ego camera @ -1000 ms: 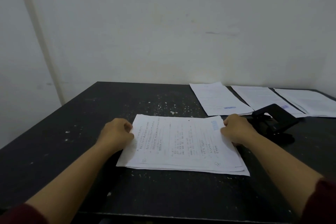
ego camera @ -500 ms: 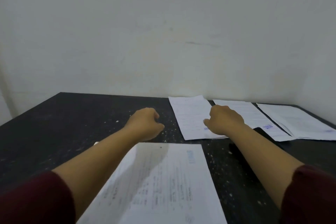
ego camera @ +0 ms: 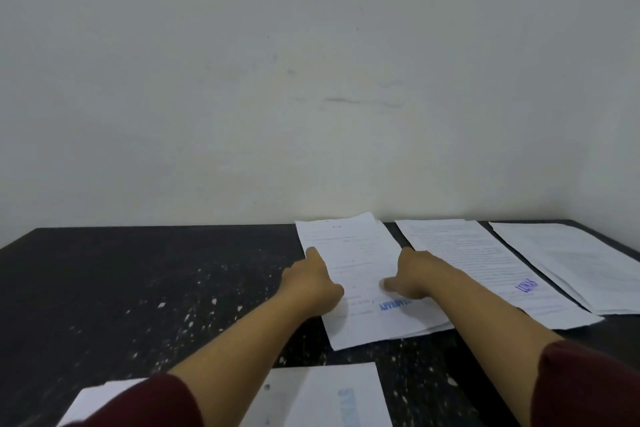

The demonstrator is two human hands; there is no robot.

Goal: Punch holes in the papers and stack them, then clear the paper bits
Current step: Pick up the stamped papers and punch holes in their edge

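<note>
Neither grip has closed on anything: our left hand (ego camera: 313, 282) lies with fingers stretched out along the left edge of the nearest far stack of papers (ego camera: 360, 274), index finger pointing toward the wall, and our right hand (ego camera: 414, 272) rests spread on the same stack's right side, thumb pressed flat on the sheet. Both sleeves (ego camera: 588, 388) are a dark red knit, pushed up the forearms.

From the head view, that stack is thin white printed paper, rectangular, several sheets slightly fanned at the near right corner, with a blue stamp near its lower end. Just beside it to the right lies a second stack (ego camera: 485, 263), also stamped in blue, and beyond that a third stack (ego camera: 568, 260) reaching the tabletop's right edge. The tabletop (ego camera: 138, 274) is matte black and rough, speckled with small white paper bits (ego camera: 188, 315) scattered mostly left of our hands. At the bottom edge sits the punched stack (ego camera: 322, 395), a round hole visible near its left margin.

Compared with half a second ago, our hands were loose fists hovering short of the far stack; now they have reached forward and opened onto it, and the view has tilted up so the punched stack shows less.
</note>
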